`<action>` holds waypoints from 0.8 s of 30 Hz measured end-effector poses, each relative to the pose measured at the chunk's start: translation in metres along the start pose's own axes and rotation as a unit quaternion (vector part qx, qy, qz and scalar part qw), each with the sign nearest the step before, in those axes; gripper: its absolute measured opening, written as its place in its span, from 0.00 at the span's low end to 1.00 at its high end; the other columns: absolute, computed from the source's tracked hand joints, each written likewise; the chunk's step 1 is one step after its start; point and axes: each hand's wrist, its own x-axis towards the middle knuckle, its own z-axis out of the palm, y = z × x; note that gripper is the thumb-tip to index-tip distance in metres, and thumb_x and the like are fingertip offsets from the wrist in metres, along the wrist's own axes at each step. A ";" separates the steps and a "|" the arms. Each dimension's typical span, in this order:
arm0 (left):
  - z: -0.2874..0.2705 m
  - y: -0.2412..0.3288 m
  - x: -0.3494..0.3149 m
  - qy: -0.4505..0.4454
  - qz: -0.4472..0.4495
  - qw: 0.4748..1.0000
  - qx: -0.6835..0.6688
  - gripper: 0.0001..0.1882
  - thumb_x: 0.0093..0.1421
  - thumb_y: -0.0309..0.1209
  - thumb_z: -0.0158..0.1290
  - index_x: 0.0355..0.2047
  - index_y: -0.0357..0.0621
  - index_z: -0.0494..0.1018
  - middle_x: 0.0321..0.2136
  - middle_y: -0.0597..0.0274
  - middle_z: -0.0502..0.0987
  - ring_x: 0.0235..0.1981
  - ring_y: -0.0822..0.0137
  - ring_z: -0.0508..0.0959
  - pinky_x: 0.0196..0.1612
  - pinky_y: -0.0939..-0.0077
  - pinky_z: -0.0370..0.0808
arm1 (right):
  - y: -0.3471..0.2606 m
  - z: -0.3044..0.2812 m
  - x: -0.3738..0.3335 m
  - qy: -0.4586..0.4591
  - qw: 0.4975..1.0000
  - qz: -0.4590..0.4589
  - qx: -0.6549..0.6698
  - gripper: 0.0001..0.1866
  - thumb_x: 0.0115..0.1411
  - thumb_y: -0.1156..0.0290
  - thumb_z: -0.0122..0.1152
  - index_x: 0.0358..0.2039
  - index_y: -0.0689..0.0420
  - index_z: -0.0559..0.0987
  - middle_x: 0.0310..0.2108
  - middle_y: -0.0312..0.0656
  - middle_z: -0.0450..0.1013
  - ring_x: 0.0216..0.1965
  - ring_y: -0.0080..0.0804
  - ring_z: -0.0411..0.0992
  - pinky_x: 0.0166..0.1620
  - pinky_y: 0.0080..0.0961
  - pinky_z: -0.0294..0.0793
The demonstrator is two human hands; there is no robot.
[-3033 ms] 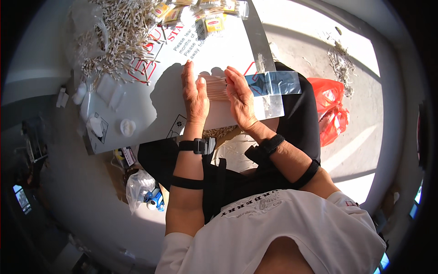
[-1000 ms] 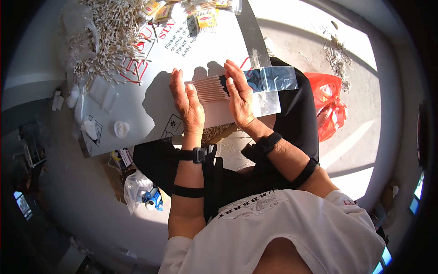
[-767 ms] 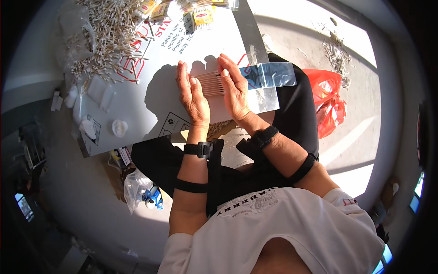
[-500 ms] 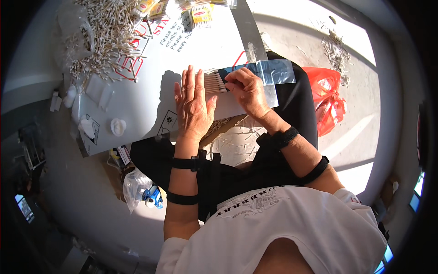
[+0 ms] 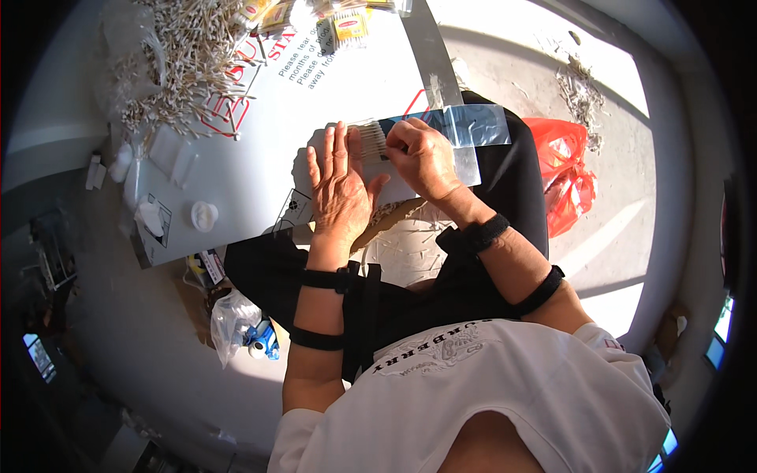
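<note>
A row of cotton swabs (image 5: 371, 142) lies side by side on the white printed board between my two hands. My left hand (image 5: 341, 189) is held flat with its fingers stretched out, against the left ends of the swabs and partly over them. At their right ends my right hand (image 5: 426, 160) is closed, thumb and fingers pinched together. Whatever the pinch holds is too small or hidden to make out. Just beyond the right hand, a strip of clear bluish film (image 5: 477, 124) is stuck across the board's edge.
A large heap of loose cotton swabs (image 5: 185, 55) lies at the far left of the board (image 5: 260, 173). Packed swab packets (image 5: 349, 27) stand at the back. A small white cup-like piece (image 5: 204, 217) sits near the left edge. A red plastic bag (image 5: 564, 177) rests on the floor at right.
My left hand has slid slightly right, farther over the swabs' left ends. My right hand has shifted a little left, its fingers curled tighter.
</note>
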 end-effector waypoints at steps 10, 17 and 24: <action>0.018 -0.007 0.039 0.264 -0.109 0.812 -0.510 0.31 0.71 0.43 0.39 0.66 0.35 0.52 0.67 0.48 0.54 0.68 0.57 0.54 0.69 0.61 0.49 | -0.011 0.035 0.002 0.077 0.903 0.002 0.422 0.19 0.69 0.74 0.46 0.60 0.61 0.67 0.65 0.46 0.56 0.66 0.34 0.55 0.66 0.28 0.53; 0.020 -0.008 0.040 0.258 -0.073 0.774 -0.574 0.29 0.69 0.38 0.43 0.66 0.37 0.53 0.67 0.49 0.55 0.68 0.59 0.55 0.69 0.62 0.50 | -0.004 0.037 0.007 0.068 0.886 0.032 0.457 0.18 0.67 0.77 0.47 0.57 0.65 0.68 0.62 0.49 0.59 0.63 0.36 0.58 0.63 0.26 0.57; -0.013 -0.006 0.005 0.026 0.022 0.997 -0.067 0.44 0.56 0.38 0.58 0.68 0.44 0.48 0.69 0.52 0.47 0.70 0.53 0.47 0.69 0.50 0.44 | 0.016 0.001 -0.006 0.061 0.946 0.059 0.314 0.07 0.61 0.81 0.56 0.40 0.63 0.76 0.37 0.38 0.73 0.40 0.25 0.73 0.46 0.20 0.73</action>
